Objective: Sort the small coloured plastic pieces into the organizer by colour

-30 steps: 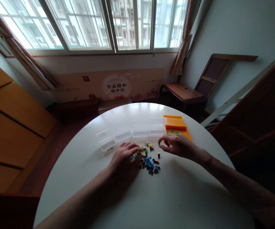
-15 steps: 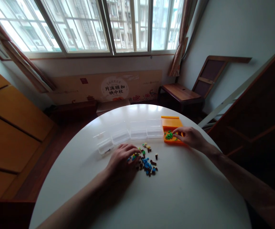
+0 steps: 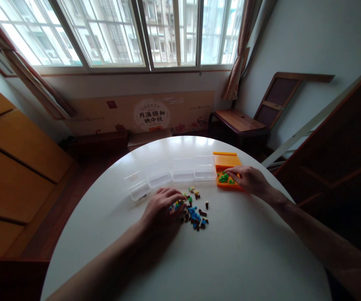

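Observation:
My left hand (image 3: 164, 204) rests over the left side of a loose pile of tiny building bricks (image 3: 194, 214). Its fingers are curved and apart, with some yellow, green and blue bricks showing just under the fingertips. The pile mixes blue, brown, green and pale yellow pieces. Over on the right, my right hand (image 3: 248, 179) reaches into an orange box (image 3: 227, 160) whose lid is folded back. Its fingertips are spread just above the small green bricks (image 3: 224, 178) in the box. No brick can be made out between those fingers.
Clear plastic boxes (image 3: 183, 174) with raised lids stand in a curved row left of the orange box, behind the pile. The round white table (image 3: 230, 255) carries everything. Past it are a wooden chair (image 3: 240, 121) and a printed cardboard panel (image 3: 118, 113).
The green bricks in the orange box look more spread out, and my right fingertips have shifted slightly up and left over them. My left hand stays at the pile. The view has shifted slightly.

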Demonstrator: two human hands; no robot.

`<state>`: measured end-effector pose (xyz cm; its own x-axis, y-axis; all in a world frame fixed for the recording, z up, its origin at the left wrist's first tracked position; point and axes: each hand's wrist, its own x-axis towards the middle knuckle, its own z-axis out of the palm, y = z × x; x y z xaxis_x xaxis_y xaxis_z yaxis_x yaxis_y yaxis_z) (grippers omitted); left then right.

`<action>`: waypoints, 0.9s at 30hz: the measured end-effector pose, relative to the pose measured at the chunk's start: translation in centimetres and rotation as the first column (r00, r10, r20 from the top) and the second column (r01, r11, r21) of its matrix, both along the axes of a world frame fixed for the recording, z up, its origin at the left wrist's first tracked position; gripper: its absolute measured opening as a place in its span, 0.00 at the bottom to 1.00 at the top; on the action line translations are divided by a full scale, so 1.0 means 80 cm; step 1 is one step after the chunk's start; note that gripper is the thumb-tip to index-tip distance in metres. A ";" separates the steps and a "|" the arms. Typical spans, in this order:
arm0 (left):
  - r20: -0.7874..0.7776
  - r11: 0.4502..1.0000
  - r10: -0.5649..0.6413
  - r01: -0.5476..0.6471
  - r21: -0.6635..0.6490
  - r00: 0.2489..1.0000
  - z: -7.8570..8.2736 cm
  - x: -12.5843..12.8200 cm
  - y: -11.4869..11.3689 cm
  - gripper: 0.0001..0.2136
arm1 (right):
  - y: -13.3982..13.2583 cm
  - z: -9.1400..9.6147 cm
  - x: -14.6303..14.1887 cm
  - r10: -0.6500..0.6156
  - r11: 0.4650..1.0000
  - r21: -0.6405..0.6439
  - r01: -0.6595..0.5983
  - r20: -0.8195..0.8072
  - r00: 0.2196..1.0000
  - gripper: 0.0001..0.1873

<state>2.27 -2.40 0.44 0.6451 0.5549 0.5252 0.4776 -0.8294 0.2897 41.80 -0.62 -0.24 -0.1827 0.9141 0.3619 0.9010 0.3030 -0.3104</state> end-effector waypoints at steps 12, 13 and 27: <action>-0.024 1.000 0.023 -0.023 0.006 0.999 -0.006 -0.001 0.000 0.05 | -0.029 0.018 -0.138 0.498 0.866 -0.020 -0.500 -0.069 0.865 0.05; -0.024 0.999 0.034 -0.034 0.013 0.999 -0.007 -0.002 0.000 0.05 | -0.029 0.016 -0.147 0.513 0.857 -0.021 -0.514 -0.059 0.857 0.05; -0.004 1.000 0.028 -0.028 0.012 1.000 -0.011 -0.002 0.001 0.04 | -0.035 -0.002 -0.172 0.526 0.849 -0.006 -0.528 -0.078 0.847 0.07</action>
<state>2.13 -2.30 -0.42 0.6317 0.5662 0.5294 0.5015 -0.8193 0.2778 28.04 -3.44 -0.39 -0.6146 0.6971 0.3693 0.5838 0.7168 -0.3813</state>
